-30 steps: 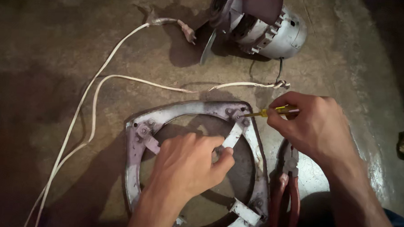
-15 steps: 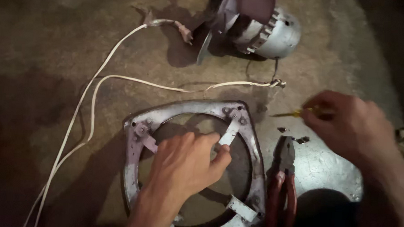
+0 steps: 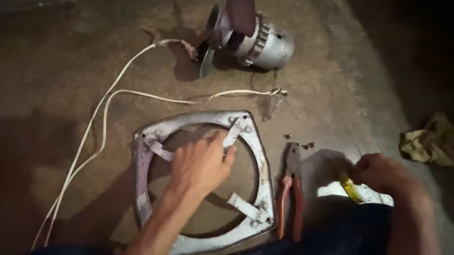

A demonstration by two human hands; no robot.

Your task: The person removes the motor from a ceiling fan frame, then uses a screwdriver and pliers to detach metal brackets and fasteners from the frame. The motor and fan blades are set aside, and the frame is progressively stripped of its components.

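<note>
Left hand [image 3: 201, 164] fingers spread flat on grey fan frame [image 3: 258, 159], right hand [image 3: 384, 173] clamped on yellow-handled screwdriver [image 3: 351, 187], red-handled pliers [image 3: 291, 195] between

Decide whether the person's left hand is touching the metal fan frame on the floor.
Touching. The head view shows the left hand lying across the metal fan frame, its fingertips pressed on the bracket arm at the frame's upper right, with no gap between them.

A grey, worn metal fan frame [image 3: 258, 159] with a round opening lies flat on the floor, while a yellow-handled screwdriver [image 3: 350, 187] is held just right of it.
</note>
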